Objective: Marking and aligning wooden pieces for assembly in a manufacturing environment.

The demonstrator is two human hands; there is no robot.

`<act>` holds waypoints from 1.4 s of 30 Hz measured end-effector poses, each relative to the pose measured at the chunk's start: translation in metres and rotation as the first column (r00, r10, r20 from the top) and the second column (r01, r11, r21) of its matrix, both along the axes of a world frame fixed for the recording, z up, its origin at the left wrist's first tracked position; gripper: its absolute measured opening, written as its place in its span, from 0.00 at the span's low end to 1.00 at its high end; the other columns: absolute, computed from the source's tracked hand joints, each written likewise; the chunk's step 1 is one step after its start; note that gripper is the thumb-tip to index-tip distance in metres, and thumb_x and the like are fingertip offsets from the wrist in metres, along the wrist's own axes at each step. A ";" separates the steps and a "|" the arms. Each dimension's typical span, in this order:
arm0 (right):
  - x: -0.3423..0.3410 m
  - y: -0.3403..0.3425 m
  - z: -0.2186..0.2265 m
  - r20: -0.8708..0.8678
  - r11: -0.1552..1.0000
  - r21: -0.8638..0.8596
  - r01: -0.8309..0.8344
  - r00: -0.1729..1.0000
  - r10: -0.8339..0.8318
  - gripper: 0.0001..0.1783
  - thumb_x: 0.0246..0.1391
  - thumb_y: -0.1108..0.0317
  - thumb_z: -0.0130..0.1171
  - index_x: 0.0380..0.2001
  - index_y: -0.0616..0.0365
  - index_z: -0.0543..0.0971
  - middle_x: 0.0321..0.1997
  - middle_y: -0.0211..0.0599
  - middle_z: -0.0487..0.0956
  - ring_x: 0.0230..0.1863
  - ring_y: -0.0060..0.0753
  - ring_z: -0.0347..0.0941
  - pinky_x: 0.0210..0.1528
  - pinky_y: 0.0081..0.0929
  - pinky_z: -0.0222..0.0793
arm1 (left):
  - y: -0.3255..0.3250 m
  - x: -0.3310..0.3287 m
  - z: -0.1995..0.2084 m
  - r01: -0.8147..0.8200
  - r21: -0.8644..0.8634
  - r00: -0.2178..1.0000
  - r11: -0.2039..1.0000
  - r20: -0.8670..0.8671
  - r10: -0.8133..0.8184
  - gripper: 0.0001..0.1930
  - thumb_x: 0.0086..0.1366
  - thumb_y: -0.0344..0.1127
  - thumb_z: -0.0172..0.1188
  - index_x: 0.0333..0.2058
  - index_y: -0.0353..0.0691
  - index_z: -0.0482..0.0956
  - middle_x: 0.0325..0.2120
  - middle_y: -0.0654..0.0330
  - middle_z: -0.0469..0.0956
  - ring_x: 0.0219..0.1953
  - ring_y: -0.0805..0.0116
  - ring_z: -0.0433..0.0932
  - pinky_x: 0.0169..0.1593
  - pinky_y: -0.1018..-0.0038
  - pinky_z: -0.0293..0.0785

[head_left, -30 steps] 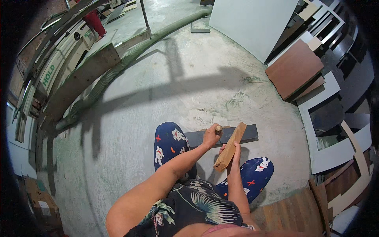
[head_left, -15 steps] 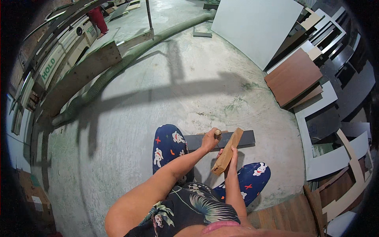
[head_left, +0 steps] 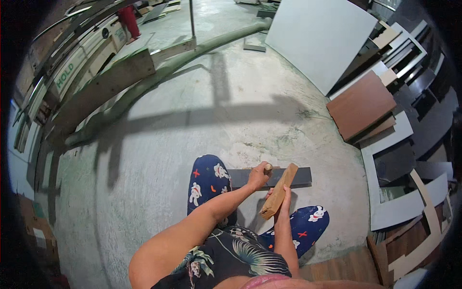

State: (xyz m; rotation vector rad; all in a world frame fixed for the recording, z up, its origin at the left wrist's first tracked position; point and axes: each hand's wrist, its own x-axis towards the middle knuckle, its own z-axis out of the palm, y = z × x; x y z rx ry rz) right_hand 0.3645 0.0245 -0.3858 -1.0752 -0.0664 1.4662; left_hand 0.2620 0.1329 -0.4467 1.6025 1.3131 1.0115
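Observation:
My left hand (head_left: 260,177) is closed round a tool handle (head_left: 268,167), whose round, pale wooden end shows above the fist. The rest of that tool is hidden. In my right hand (head_left: 284,201) is a thick, squared wooden block (head_left: 280,191), gripped from below and tilted, its far end leaning right. Both hands are over a dark grey board (head_left: 299,177) lying flat on the floor between my bent knees. A small gap separates the left fist from the block.
Brown panels (head_left: 361,106), a white frame (head_left: 392,212) and other offcuts are piled along the right. A large white sheet (head_left: 320,41) stands at the back. A ribbed hose (head_left: 211,47) curves past a wooden beam (head_left: 108,84) on the left. Far left, another person's red-clad leg (head_left: 128,21) shows.
The view has shifted slightly, so the floor and piles sit a little lower and to the right. Both hands keep their hold, with the left fist slightly lower in the picture.

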 end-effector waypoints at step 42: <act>0.001 0.001 -0.009 -0.073 1.000 -0.010 0.029 0.997 -0.030 0.30 0.51 0.43 0.56 0.39 0.62 0.68 0.30 0.39 0.72 0.29 0.35 0.72 0.32 0.34 0.75 | -0.004 0.002 -0.005 0.046 0.003 0.999 0.999 -0.026 -0.046 0.14 0.58 0.37 0.65 0.41 0.46 0.74 0.33 0.49 0.80 0.41 0.44 0.79 0.42 0.57 0.74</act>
